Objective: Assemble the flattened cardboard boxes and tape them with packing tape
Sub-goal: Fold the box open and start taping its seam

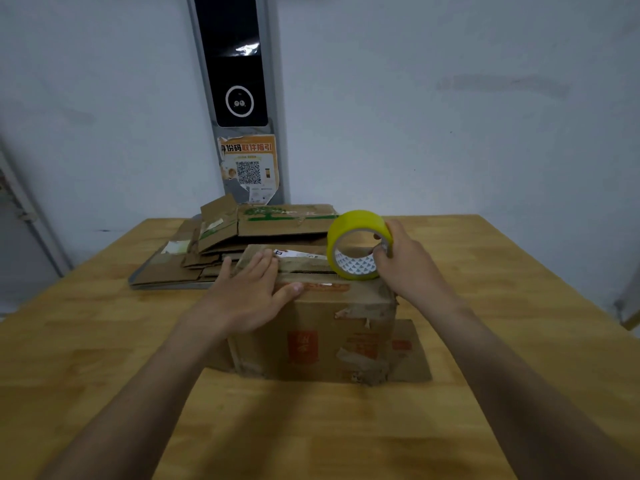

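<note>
A worn brown cardboard box [311, 337] with red print stands upright in the middle of the wooden table [104, 341]. Its top flaps are folded down. My left hand [256, 289] lies flat on the top flaps, fingers straight, pressing them down. My right hand [405, 261] grips a roll of yellow packing tape [356, 244], held on edge over the right end of the box top. A stack of flattened cardboard boxes [242, 244] lies behind the box, toward the wall.
The flattened stack rests on a grey tray [162, 285] at the back left of the table. A wall panel with a dark screen [239, 64] and a QR-code poster [249, 168] rises behind. A loose flap [412, 355] lies flat on the table at the box's right.
</note>
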Demonstrator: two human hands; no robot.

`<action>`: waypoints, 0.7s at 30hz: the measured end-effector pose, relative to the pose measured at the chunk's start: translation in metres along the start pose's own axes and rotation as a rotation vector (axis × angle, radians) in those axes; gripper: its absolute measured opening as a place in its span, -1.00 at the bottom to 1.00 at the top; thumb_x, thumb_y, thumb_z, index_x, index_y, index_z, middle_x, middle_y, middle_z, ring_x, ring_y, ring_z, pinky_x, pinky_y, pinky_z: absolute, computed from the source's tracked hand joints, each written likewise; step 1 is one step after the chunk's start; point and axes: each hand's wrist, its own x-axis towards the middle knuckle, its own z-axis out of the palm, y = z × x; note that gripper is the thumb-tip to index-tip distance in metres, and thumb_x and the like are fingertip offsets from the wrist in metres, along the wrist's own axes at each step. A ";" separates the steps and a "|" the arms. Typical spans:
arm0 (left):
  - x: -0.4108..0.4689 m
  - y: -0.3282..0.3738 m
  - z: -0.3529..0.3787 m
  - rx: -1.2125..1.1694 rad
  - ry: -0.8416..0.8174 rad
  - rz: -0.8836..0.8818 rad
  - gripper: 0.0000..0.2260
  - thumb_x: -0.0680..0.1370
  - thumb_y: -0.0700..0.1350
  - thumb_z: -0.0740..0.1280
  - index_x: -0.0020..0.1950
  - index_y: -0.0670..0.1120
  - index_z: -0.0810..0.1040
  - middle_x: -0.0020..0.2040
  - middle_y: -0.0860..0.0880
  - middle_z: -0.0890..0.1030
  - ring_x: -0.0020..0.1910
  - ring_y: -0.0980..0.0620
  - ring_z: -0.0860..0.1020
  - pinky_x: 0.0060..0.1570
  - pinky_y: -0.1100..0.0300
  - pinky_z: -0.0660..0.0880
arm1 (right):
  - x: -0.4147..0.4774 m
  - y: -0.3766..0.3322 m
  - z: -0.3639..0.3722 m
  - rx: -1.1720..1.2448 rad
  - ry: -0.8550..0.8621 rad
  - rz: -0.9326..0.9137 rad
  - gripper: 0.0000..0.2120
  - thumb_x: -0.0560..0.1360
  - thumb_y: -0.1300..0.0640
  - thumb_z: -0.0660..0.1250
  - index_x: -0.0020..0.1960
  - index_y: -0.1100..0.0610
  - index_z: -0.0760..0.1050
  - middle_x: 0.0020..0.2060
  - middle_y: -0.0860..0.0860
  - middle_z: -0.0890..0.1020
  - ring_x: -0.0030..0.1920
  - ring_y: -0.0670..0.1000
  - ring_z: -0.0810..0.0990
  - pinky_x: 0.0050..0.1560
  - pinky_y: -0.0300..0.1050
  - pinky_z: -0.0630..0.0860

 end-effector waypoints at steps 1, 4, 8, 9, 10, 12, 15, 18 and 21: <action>0.000 0.004 0.000 0.003 0.007 0.020 0.02 0.36 0.51 -0.40 0.69 -0.06 -0.16 0.67 0.02 -0.24 0.63 0.11 -0.25 0.55 -0.16 -0.34 | 0.000 -0.001 0.000 -0.004 0.001 0.000 -0.68 0.66 0.09 0.20 0.40 0.01 0.30 -0.25 0.08 0.58 -0.37 0.10 0.55 -0.44 -0.05 0.33; 0.002 0.023 -0.003 -0.007 -0.008 0.095 -0.01 0.39 0.50 -0.36 0.69 -0.06 -0.17 0.67 0.01 -0.23 0.62 0.13 -0.26 0.57 -0.10 -0.36 | -0.002 -0.002 0.000 -0.007 -0.009 -0.015 -0.66 0.67 0.09 0.19 0.42 -0.01 0.29 -0.27 0.03 0.56 -0.39 0.04 0.53 -0.45 -0.09 0.29; 0.012 0.045 -0.007 -0.028 -0.029 0.155 -0.16 0.57 0.44 -0.21 0.69 -0.08 -0.17 0.68 -0.03 -0.24 0.63 0.10 -0.26 0.60 -0.07 -0.30 | 0.000 -0.007 -0.001 -0.021 -0.029 -0.027 -0.69 0.65 0.11 0.19 0.38 -0.03 0.30 -0.27 0.05 0.57 -0.37 0.06 0.55 -0.43 -0.05 0.34; 0.014 0.047 -0.007 -0.038 -0.028 0.161 -0.17 0.58 0.43 -0.18 0.69 -0.07 -0.19 0.68 -0.03 -0.24 0.64 0.09 -0.26 0.60 -0.07 -0.29 | 0.001 -0.007 -0.001 -0.031 -0.029 -0.029 -0.70 0.65 0.11 0.19 0.36 -0.02 0.30 -0.26 0.06 0.57 -0.35 0.08 0.56 -0.41 -0.03 0.38; 0.015 0.049 -0.007 -0.052 -0.030 0.166 -0.17 0.58 0.43 -0.17 0.69 -0.06 -0.20 0.68 -0.03 -0.25 0.64 0.08 -0.26 0.61 -0.06 -0.27 | 0.002 -0.008 -0.002 -0.040 -0.034 -0.028 -0.70 0.64 0.11 0.20 0.35 -0.02 0.30 -0.24 0.06 0.57 -0.32 0.09 0.56 -0.37 -0.01 0.41; 0.015 0.049 -0.007 -0.078 -0.033 0.171 -0.16 0.57 0.44 -0.16 0.68 -0.05 -0.21 0.68 -0.03 -0.25 0.64 0.09 -0.26 0.61 -0.03 -0.25 | 0.002 -0.011 -0.003 -0.061 -0.049 -0.022 -0.71 0.63 0.11 0.22 0.33 -0.02 0.29 -0.22 0.07 0.57 -0.28 0.13 0.56 -0.31 0.02 0.46; 0.014 0.047 -0.006 -0.098 -0.043 0.171 -0.13 0.54 0.47 -0.16 0.68 -0.04 -0.22 0.67 -0.03 -0.26 0.64 0.10 -0.26 0.61 0.01 -0.24 | 0.004 -0.015 -0.005 -0.161 -0.058 -0.012 -0.77 0.62 0.09 0.22 0.24 -0.02 0.28 -0.24 0.05 0.54 -0.28 0.15 0.52 -0.30 0.05 0.46; 0.013 0.047 -0.008 -0.109 -0.051 0.169 -0.09 0.51 0.49 -0.17 0.68 -0.07 -0.19 0.68 -0.03 -0.25 0.64 0.10 -0.24 0.61 0.02 -0.23 | 0.009 -0.017 -0.011 -0.253 -0.032 -0.026 -0.81 0.65 0.11 0.19 0.24 0.01 0.29 -0.26 0.03 0.50 -0.32 0.12 0.47 -0.37 -0.01 0.34; 0.012 0.048 -0.008 -0.104 -0.049 0.156 -0.04 0.47 0.51 -0.19 0.68 -0.09 -0.18 0.68 -0.04 -0.24 0.65 0.08 -0.22 0.59 0.02 -0.23 | 0.012 -0.022 -0.016 -0.280 -0.058 -0.058 -0.77 0.67 0.15 0.18 0.31 0.06 0.30 -0.24 0.03 0.48 -0.31 0.12 0.47 -0.36 0.00 0.35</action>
